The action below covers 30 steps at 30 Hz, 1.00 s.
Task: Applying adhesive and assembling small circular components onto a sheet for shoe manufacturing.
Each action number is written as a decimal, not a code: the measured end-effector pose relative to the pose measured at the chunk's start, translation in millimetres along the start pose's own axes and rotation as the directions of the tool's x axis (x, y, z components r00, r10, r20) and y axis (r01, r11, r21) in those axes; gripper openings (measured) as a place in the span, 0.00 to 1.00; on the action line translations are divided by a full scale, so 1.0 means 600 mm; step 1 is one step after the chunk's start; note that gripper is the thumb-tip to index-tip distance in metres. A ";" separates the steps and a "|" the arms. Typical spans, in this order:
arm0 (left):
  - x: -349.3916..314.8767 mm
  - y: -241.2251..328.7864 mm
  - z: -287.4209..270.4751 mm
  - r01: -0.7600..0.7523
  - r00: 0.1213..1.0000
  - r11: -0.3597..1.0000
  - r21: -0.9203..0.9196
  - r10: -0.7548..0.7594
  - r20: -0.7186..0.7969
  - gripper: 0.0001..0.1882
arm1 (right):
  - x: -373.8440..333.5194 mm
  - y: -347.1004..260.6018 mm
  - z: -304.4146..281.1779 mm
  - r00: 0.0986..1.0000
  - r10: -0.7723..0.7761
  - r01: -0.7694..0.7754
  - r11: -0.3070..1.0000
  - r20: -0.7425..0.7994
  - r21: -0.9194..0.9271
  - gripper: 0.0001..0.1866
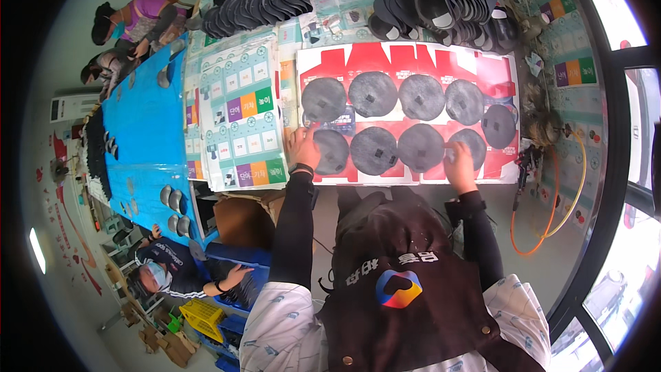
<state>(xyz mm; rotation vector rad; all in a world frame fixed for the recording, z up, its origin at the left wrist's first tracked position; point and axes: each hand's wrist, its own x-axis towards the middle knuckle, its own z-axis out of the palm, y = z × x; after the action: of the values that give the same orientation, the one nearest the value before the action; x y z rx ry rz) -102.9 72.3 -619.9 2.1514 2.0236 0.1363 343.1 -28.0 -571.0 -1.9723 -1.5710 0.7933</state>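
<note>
Round dark grey discs lie in two rows on a red-and-white printed sheet (358,56) on the table; several bear a small dark square. My left hand (303,149) rests at the sheet's left edge, its fingers apart, touching the rim of the near-left disc (333,153). At the near right, my right hand (460,167) is over the left edge of another disc (471,146). Its fingers are bent together, and anything small between them is hidden. Between my hands lie two more near-row discs, one of them a dark grey disc (374,151) with its square at the right.
Stacked dark curved pieces (258,10) stand at the far left, with more dark pieces (441,14) at the far right. An orange hose (533,251) hangs on the right. Co-workers are by the blue table (148,138); one person (169,269) reaches toward blue crates.
</note>
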 end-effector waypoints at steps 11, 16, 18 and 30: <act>0.024 -0.013 0.008 -0.063 0.995 0.997 0.034 0.066 -0.073 0.05 | 0.030 -0.112 0.159 0.998 -0.016 0.015 1.000 0.056 0.006 0.12; 0.060 -0.012 0.005 -0.043 0.999 0.998 0.044 0.042 0.030 0.04 | 0.081 -0.127 0.199 0.998 -0.031 0.035 0.995 0.047 -0.098 0.09; 0.079 -0.007 0.006 -0.103 0.985 0.991 0.091 0.088 0.149 0.05 | 0.101 -0.131 0.209 0.999 -0.020 0.026 0.991 0.049 -0.133 0.08; -0.008 -0.039 0.001 0.034 0.979 0.984 -0.173 -0.068 -0.194 0.17 | 0.123 -0.118 0.261 0.979 -0.201 0.178 0.933 -0.044 -0.314 0.08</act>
<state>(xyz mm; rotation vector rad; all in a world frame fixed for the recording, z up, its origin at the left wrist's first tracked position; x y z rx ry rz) -125.7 68.8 -624.9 2.0508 2.0848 0.5163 196.3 63.0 -642.9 -1.9910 -1.8989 0.4097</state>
